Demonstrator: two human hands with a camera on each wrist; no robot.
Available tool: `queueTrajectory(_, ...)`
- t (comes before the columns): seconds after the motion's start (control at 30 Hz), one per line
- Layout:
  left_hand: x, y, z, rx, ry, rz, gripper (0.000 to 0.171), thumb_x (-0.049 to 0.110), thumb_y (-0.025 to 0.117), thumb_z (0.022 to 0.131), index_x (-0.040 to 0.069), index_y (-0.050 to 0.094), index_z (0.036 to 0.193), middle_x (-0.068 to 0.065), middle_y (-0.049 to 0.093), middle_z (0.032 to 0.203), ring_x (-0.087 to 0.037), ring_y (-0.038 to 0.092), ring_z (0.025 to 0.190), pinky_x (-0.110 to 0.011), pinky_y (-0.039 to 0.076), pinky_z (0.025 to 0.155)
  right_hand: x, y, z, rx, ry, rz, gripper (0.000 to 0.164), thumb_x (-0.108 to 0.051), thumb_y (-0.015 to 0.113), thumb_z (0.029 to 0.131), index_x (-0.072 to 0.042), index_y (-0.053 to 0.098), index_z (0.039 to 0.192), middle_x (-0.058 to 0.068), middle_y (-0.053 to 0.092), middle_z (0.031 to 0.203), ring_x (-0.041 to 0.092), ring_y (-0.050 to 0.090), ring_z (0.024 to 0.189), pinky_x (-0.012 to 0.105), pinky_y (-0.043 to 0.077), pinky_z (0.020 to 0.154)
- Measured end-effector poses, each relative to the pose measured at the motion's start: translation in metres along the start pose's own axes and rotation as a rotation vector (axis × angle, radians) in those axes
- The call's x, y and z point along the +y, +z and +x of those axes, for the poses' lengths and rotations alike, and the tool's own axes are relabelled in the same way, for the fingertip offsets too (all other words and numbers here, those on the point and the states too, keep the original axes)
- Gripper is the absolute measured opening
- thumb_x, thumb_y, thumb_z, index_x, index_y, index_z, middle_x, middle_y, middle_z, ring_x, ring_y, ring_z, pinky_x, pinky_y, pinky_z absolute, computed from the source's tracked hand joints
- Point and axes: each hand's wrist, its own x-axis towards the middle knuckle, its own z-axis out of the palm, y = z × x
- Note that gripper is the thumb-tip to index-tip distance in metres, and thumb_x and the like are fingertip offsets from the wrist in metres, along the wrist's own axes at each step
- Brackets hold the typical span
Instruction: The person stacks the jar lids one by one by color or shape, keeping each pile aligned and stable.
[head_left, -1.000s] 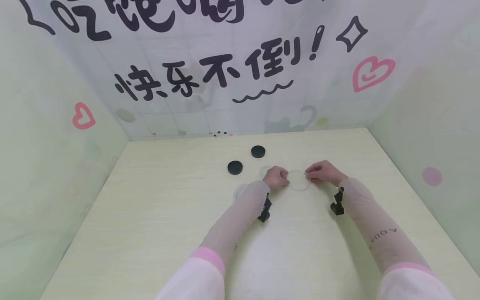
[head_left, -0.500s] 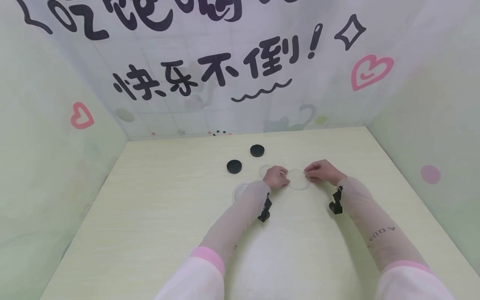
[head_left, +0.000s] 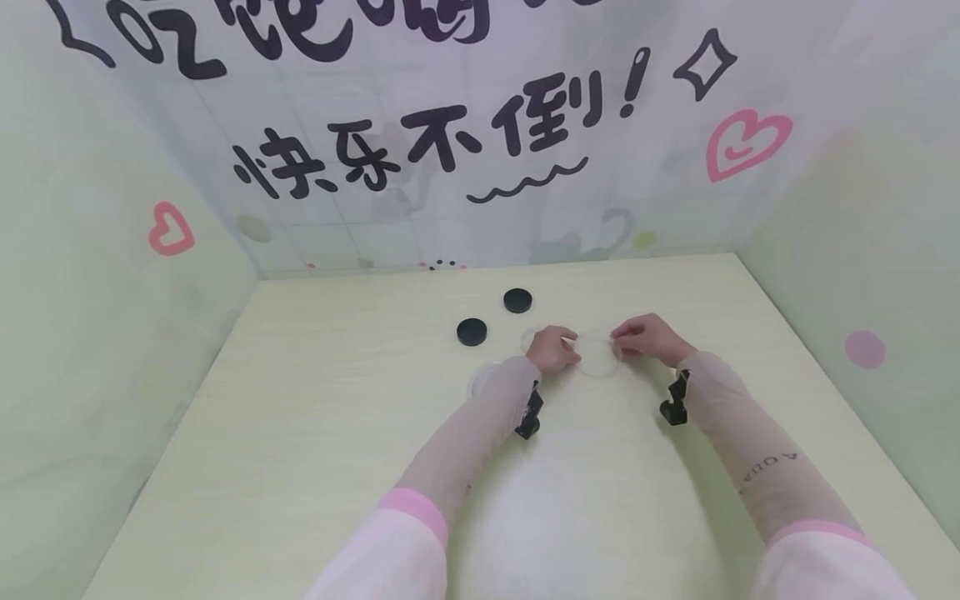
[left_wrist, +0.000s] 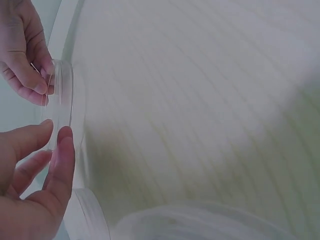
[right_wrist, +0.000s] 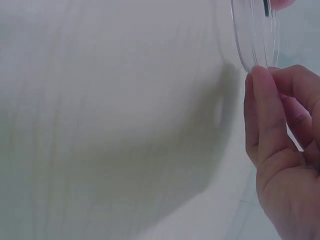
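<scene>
A clear, shallow round dish like a petri dish [head_left: 598, 357] is between my two hands, a little above or at the tabletop; the gap is hard to judge. My left hand [head_left: 552, 348] holds its left rim between thumb and fingers. On the opposite side my right hand [head_left: 651, 337] pinches the rim with its fingertips. Seen in the right wrist view, the dish [right_wrist: 250, 35] has doubled edges, as of two nested clear parts. The left wrist view shows the dish [left_wrist: 63, 95] edge-on, with both hands at its rim.
Two black round discs [head_left: 472, 332] [head_left: 517, 301] lie behind and left of my hands. A second clear round dish [head_left: 483, 379] is partly hidden by my left forearm. Another small clear round piece [head_left: 529, 339] sits beside my left hand. Printed cloth walls [head_left: 420, 225] border the wooden table [head_left: 300, 433].
The head view has shifted slightly. Both hands keep their places at the dish's rim, with only a slight movement of the fingers; the discs stay where they were.
</scene>
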Motion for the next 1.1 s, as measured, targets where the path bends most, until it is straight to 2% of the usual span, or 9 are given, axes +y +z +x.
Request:
queueTrajectory(0.23, 0.002, -0.012, -0.001, 0.002, 0.03, -0.024, 0.041, 0.006, 0.066, 0.076, 0.005, 0.058, 0.116, -0.008, 0.065, 0.088, -0.013, 0.061, 0.068, -0.015, 0.046, 0.058, -0.014, -0.003, 0.0, -0.007, 0.011, 0.033, 0.028, -0.002, 0.057, 0.084, 0.016, 0.054, 0.106, 0.023, 0.06, 0.095, 0.008, 0.058, 0.067, 0.021, 0.051, 0.065)
queueTrajectory(0.4, 0.003, -0.019, -0.002, -0.011, 0.036, -0.053, 0.042, 0.006, 0.066, 0.077, 0.005, 0.056, 0.118, -0.007, 0.064, 0.086, -0.011, 0.06, 0.063, -0.015, 0.046, 0.053, -0.021, -0.003, -0.001, -0.005, 0.008, 0.041, 0.03, -0.002, 0.056, 0.084, 0.016, 0.053, 0.107, 0.023, 0.059, 0.097, 0.013, 0.06, 0.074, 0.023, 0.051, 0.068)
queueTrajectory(0.73, 0.004, -0.043, -0.011, -0.019, 0.067, -0.079, 0.042, 0.006, 0.065, 0.078, 0.005, 0.055, 0.119, -0.01, 0.062, 0.091, -0.015, 0.06, 0.069, -0.017, 0.047, 0.056, -0.04, 0.001, 0.003, -0.003, 0.001, 0.078, 0.033, -0.002, 0.055, 0.086, 0.016, 0.049, 0.112, 0.032, 0.051, 0.109, 0.031, 0.059, 0.09, 0.025, 0.05, 0.074)
queueTrajectory(0.9, 0.002, -0.052, -0.015, -0.028, 0.088, -0.079, 0.043, 0.006, 0.064, 0.079, 0.004, 0.053, 0.121, -0.011, 0.061, 0.093, -0.017, 0.06, 0.07, -0.018, 0.048, 0.057, -0.047, 0.006, 0.006, -0.001, 0.0, 0.094, 0.032, 0.0, 0.055, 0.085, 0.017, 0.049, 0.111, 0.032, 0.051, 0.109, 0.032, 0.058, 0.091, 0.027, 0.05, 0.075)
queueTrajectory(1.1, -0.001, -0.066, -0.022, -0.025, 0.111, -0.101, 0.044, 0.004, 0.063, 0.079, 0.001, 0.051, 0.122, -0.015, 0.06, 0.096, -0.025, 0.062, 0.077, -0.021, 0.05, 0.059, -0.058, 0.012, 0.011, 0.001, -0.01, 0.098, 0.031, 0.002, 0.054, 0.085, 0.017, 0.049, 0.112, 0.033, 0.05, 0.111, 0.035, 0.056, 0.094, 0.025, 0.05, 0.074)
